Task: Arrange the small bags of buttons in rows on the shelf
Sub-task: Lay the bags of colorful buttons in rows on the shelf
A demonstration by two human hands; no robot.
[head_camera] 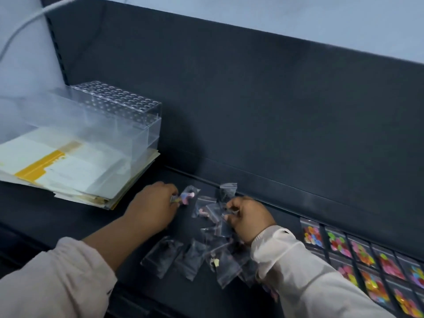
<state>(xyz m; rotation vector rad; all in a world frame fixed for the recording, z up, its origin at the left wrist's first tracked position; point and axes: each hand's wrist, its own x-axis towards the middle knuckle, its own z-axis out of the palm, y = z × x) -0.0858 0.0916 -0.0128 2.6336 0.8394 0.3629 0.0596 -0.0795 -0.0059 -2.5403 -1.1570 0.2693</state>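
Several small clear bags of buttons (pixel 195 255) lie loose in a heap on the dark shelf (pixel 68 216). My left hand (pixel 152 207) pinches the edge of a small bag with pink buttons (pixel 188 195) at the heap's far left. My right hand (pixel 249 218) is closed on the corner of another clear bag (pixel 212 213) near the shelf's back wall. One more bag (pixel 228 190) lies just behind that hand. At the right, bags of colourful buttons (pixel 362 255) lie flat in neat rows.
A stack of papers with a yellow strip (pixel 57 171) sits at the left, with a clear acrylic holder with many holes (pixel 110 115) on top. The shelf's dark back panel (pixel 275 111) rises behind. A white cable (pixel 27 21) hangs at the upper left.
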